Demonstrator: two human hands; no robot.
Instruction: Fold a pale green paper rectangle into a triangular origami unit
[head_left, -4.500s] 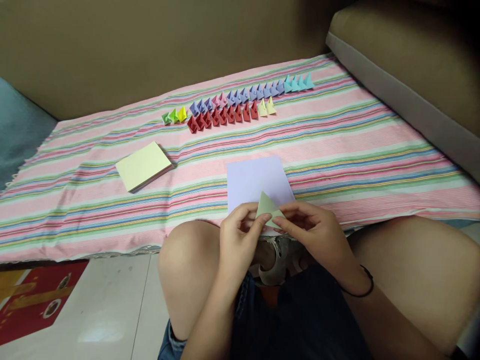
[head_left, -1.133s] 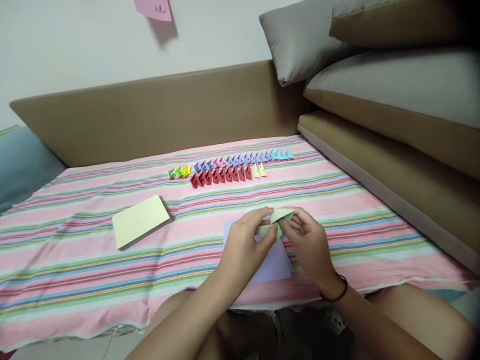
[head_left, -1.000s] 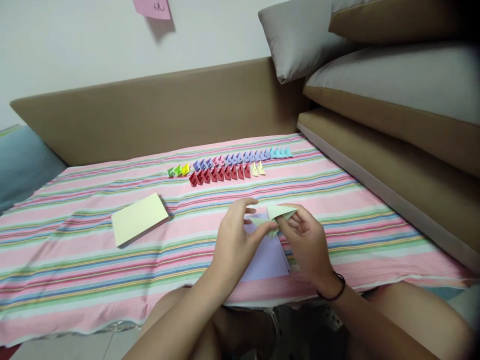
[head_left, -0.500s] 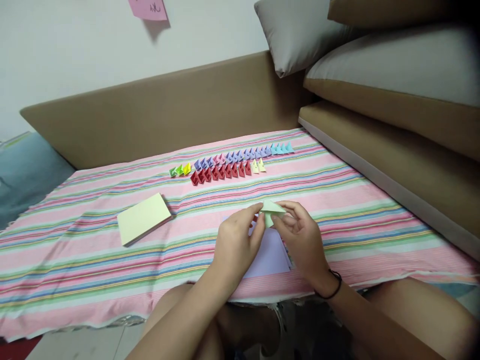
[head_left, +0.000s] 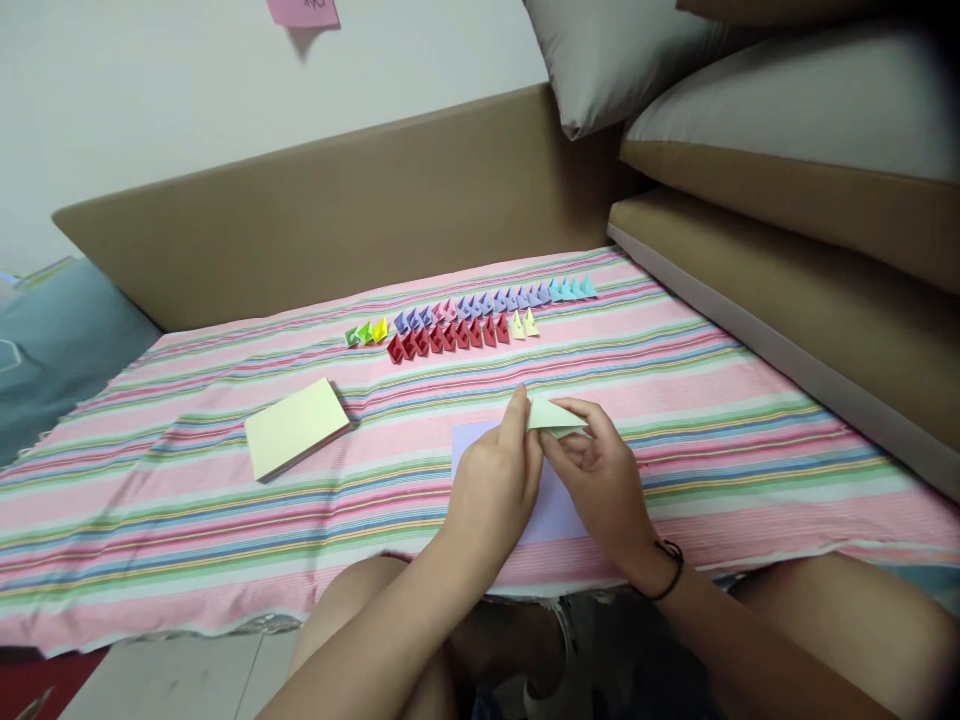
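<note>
Both my hands pinch a small pale green folded paper (head_left: 555,414), held just above a lilac sheet (head_left: 471,442) that lies on the striped cloth (head_left: 675,400). My left hand (head_left: 495,480) grips the paper's left end with thumb and fingers closed. My right hand (head_left: 600,480) holds its right side from below, fingers curled. A black band circles my right wrist. Farther back on the cloth stand two rows of small folded paper pieces (head_left: 469,315) in green, yellow, red, purple, pink and blue.
A stack of pale yellow paper squares (head_left: 296,428) lies to the left on the cloth. Brown cushions (head_left: 787,270) and a grey pillow (head_left: 600,60) rise on the right, a brown backrest (head_left: 337,210) behind. My bare knees sit under the front edge.
The camera tilted up from my lap to the bed. My hands lifted the green paper off the lilac sheet and kept folding it; it is now a flatter narrow triangle.
</note>
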